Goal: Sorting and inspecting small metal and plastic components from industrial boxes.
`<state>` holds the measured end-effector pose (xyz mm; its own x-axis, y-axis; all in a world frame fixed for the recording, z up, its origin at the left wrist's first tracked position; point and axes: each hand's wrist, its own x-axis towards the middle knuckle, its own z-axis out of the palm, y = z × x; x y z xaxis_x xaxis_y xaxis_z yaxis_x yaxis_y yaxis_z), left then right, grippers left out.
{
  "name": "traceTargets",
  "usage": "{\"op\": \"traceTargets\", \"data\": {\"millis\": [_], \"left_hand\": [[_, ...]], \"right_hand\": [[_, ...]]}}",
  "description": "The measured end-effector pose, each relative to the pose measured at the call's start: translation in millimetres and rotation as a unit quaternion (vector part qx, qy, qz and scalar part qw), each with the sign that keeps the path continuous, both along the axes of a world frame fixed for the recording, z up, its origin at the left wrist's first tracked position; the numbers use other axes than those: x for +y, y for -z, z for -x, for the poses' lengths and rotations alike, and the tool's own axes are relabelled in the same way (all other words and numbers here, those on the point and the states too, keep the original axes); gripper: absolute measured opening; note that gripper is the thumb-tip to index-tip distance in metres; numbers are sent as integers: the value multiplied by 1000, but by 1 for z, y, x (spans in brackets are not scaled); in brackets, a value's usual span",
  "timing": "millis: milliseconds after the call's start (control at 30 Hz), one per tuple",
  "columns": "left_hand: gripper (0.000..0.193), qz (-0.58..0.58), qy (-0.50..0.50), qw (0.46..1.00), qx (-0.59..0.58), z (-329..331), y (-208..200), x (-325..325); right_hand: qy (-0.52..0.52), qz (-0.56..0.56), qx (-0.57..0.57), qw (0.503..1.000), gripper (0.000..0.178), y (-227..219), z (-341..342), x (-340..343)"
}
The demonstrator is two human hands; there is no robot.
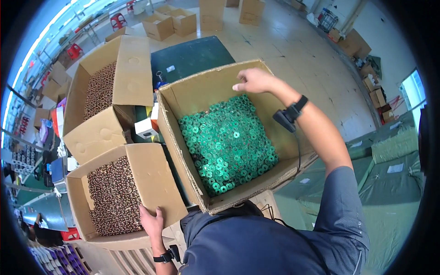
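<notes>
Curling loosely, the fingers of the right hand (257, 80) hover over the far right corner of a large open carton (208, 89), thumb and forefinger tips slightly apart, with nothing seen between them. Below that hand and toward the body, small green ring-shaped discs (229, 142) cover the carton's floor. A black strap with a small device (288, 115) sits just behind the same hand, on the wrist.

Well to the lower left, the left hand (152, 223) touches the edge of a smaller carton (158, 188), beside its folded-out flap; whether it pinches the cardboard I cannot tell. Shiny brown beads (114, 197) lie just left of those fingers, inside that carton. Farther out, beyond the left hand, another open carton (133, 75) holds similar brown pieces (99, 89), near a small white box (145, 129).
</notes>
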<state>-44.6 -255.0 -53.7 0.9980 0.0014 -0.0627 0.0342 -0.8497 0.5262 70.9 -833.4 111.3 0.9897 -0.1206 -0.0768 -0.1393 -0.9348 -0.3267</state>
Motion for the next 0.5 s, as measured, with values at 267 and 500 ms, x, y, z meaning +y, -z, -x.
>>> {"op": "traceTargets", "data": {"millis": [267, 500], "left_hand": [[43, 24, -18, 999, 11, -12, -6, -21], [52, -15, -58, 998, 14, -8, -10, -11]], "right_hand": [[30, 98, 214, 972, 37, 200, -46, -52], [185, 40, 65, 980, 69, 292, -40, -26]]}}
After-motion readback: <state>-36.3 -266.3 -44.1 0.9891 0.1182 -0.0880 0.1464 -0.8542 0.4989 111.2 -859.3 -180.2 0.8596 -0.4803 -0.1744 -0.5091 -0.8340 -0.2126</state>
